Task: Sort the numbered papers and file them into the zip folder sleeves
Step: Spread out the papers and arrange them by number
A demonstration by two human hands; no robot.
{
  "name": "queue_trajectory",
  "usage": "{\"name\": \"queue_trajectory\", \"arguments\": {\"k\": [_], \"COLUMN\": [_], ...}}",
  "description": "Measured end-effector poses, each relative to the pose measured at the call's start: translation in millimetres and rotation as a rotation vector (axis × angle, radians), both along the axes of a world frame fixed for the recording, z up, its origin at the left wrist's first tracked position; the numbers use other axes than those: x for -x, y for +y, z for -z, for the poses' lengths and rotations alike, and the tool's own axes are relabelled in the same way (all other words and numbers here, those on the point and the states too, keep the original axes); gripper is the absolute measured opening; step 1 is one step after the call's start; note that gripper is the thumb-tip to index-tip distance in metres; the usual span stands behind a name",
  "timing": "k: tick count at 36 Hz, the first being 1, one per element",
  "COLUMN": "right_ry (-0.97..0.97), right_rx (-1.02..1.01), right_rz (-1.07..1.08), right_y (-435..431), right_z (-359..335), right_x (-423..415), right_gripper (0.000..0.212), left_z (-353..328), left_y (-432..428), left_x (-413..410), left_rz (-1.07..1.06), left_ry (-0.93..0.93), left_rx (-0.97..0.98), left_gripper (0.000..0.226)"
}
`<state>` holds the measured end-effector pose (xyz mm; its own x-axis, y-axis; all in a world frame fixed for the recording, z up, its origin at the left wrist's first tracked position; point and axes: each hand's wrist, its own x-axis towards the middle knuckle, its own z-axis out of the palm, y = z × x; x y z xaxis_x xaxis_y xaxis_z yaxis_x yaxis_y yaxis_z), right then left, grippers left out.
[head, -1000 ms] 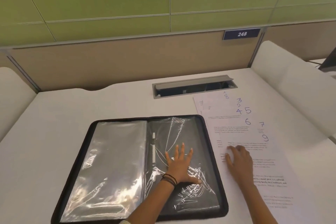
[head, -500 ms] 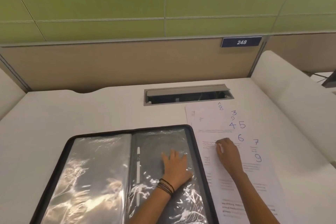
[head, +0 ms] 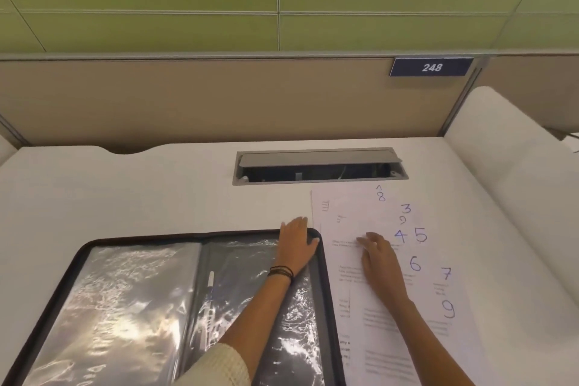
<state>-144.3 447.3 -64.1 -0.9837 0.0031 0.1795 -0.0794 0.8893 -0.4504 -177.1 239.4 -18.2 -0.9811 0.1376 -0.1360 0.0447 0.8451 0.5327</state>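
Observation:
A black zip folder [head: 322, 276] lies open on the white desk, its clear plastic sleeves [head: 119, 301] shiny and crumpled, with a white pen [head: 210, 280] along the spine. My left hand [head: 296, 244] rests flat on the folder's far right corner, fingers straight. To the right lies a fanned pile of numbered papers [head: 369, 323], with blue handwritten numbers such as 8, 3, 4, 5, 6, 7 and 9. My right hand [head: 377, 257] lies on the papers, fingertips pressing the sheet left of the 4.
A grey cable hatch [head: 318, 166] is sunk into the desk behind the papers. A beige partition with a blue "248" sign [head: 431, 67] closes the back. A white padded divider [head: 513, 172] borders the desk on the right.
My left hand slid from the middle of the right sleeve up to the folder's far right corner. My right hand moved farther up the paper pile.

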Motion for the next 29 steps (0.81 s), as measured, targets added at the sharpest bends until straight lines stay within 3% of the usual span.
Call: {"name": "queue_trajectory", "arguments": {"k": [4, 7, 13, 18, 29], "right_ry": [0.029, 0.049, 0.069, 0.061, 0.045], "right_rx": [0.006, 0.002, -0.021, -0.023, -0.023], "right_rz": [-0.004, -0.004, -0.018, -0.015, -0.027], "right_y": [1, 0, 1, 0, 0], "right_z": [5, 6, 6, 6, 2], "right_x": [0, 0, 1, 1, 0], "right_gripper": [0.027, 0.029, 0.048, 0.048, 0.044], "left_z": [-2, 2, 24, 29, 34], "left_y": [16, 27, 37, 38, 45], "left_x": [28, 45, 44, 43, 43], "left_rz": [-0.197, -0.282, -0.268, -0.303, -0.485], "left_ry": [-0.112, -0.127, 0.05, 0.094, 0.219], "left_rx": [-0.306, -0.406, -0.295, -0.216, -0.197], "left_gripper": [0.063, 0.062, 0.054, 0.061, 0.04]}}
